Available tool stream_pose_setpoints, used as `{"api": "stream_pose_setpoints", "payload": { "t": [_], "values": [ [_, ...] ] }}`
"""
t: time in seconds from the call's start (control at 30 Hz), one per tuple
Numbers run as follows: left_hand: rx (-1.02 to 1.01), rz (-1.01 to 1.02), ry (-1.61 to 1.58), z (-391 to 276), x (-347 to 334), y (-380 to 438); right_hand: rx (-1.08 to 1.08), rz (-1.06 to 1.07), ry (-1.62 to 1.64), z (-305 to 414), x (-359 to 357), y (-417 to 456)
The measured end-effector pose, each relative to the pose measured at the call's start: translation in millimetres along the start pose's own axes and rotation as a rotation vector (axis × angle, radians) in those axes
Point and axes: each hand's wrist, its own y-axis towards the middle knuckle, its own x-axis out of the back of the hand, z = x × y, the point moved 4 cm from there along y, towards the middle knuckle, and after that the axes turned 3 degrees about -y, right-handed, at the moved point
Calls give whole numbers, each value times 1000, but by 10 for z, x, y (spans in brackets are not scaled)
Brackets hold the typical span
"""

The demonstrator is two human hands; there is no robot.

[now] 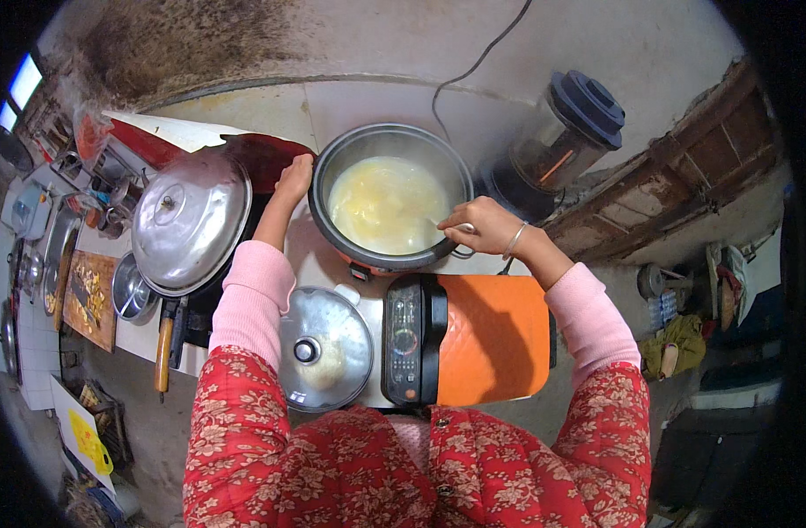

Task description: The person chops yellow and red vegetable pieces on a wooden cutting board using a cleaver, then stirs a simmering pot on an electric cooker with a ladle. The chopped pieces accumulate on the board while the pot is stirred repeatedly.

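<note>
A round electric pot (391, 261) with a dark rim holds a pale yellow, steaming liquid (388, 203). My right hand (483, 226) grips the light-coloured handle of a utensil (465, 228) at the pot's right rim; its far end is hidden in or near the liquid. At the pot's upper left rim rests my left hand (296, 175), its fingers turned away, so whether they grip the rim or a handle is unclear. A glass lid (330, 376) with a black knob lies below the pot, beside an orange electric appliance (495, 340) with a black control panel.
A wok with a domed metal lid (191, 224) and a wooden handle (164, 353) stands left. Past it are a metal bowl (131, 287) and a cutting board (103, 333) bearing chopped food and a knife. A blender-like jug (558, 138) stands upper right; a cord (479, 63) runs behind the pot.
</note>
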Motion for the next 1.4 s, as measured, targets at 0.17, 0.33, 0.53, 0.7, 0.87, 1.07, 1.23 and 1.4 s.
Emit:
{"api": "stream_pose_setpoints", "payload": {
  "t": [0.17,0.33,0.53,0.7,0.87,1.07,1.23,1.4],
  "values": [
    [31,28,86,-80,15,-29,-283,-54,576,-237,-244,25],
    [97,16,133,-202,44,-138,-487,-351,1071,-416,-544,141],
    [83,-3,215,-311,64,-230,-51,-538,193,-179,-204,260],
    [69,-18,238,-349,68,-262,172,-417,-233,-37,-297,347],
    [95,-18,229,-372,86,-274,206,-246,-430,-103,-551,508],
    [92,-31,230,-373,75,-274,106,-212,-287,-123,-628,543],
    [76,-49,229,-333,48,-244,133,-57,-274,15,-528,330],
    [49,-50,216,-305,51,-212,276,-7,-190,249,-388,161]
  ]
}}
